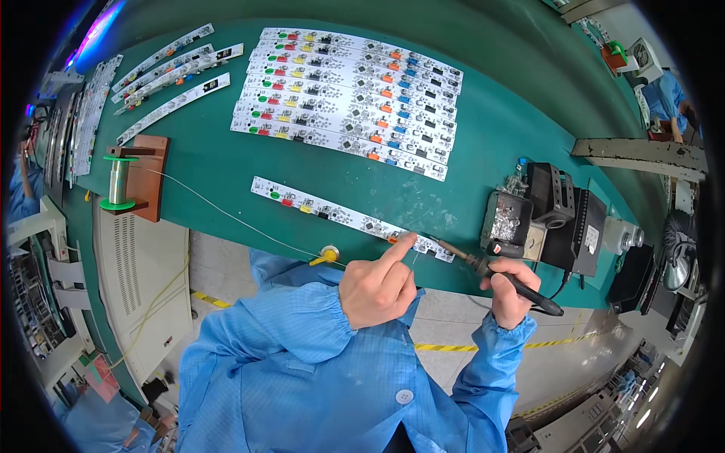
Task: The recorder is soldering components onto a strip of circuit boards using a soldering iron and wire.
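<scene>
A long white circuit board (343, 216) with coloured connectors lies at a slant near the front of the green bench. My right hand (510, 291) is closed round the dark handle of a soldering iron (472, 261), whose tip reaches the board's right part. My left hand (380, 289) is beside the iron tip, its index finger stretched onto the board by an orange connector. Thin solder wire (238, 219) runs from a spool (118, 183) with green flanges into the left hand's curled fingers; a short end shows past them.
Several similar boards (355, 64) lie in overlapping rows at the back, with others (174, 109) at the far left. A soldering station (578, 234) and an open box of metallic scraps (506, 219) stand at the right. A yellow-and-white knob (326, 255) is at the bench's front edge.
</scene>
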Demonstrator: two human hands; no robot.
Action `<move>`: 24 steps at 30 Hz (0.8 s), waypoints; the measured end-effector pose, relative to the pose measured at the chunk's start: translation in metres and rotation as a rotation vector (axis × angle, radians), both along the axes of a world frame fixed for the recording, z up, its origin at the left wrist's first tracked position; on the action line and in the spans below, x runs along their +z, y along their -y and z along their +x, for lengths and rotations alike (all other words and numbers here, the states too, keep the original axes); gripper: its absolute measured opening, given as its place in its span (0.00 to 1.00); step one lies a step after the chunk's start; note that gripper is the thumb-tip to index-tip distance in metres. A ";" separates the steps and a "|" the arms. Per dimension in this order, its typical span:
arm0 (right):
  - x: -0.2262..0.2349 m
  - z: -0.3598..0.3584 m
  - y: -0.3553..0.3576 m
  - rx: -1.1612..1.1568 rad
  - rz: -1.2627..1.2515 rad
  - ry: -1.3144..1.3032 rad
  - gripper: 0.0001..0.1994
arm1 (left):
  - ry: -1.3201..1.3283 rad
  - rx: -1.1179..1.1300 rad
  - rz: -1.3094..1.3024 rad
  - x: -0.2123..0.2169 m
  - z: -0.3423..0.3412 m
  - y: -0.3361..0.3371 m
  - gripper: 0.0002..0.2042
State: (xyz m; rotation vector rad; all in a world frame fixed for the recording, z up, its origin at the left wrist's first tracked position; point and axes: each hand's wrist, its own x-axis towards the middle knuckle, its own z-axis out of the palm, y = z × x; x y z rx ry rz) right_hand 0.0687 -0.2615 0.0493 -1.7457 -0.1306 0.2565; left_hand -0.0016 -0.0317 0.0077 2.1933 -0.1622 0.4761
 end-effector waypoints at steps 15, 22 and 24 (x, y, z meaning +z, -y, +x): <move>0.008 0.011 -0.011 0.074 0.011 -0.154 0.08 | 0.000 -0.006 0.053 -0.003 -0.002 0.001 0.10; 0.012 0.018 -0.012 0.054 -0.004 -0.240 0.08 | -0.002 -0.014 0.081 -0.003 -0.003 0.000 0.10; 0.012 0.018 -0.012 0.040 -0.021 -0.247 0.08 | -0.010 -0.012 0.073 -0.003 -0.004 0.001 0.10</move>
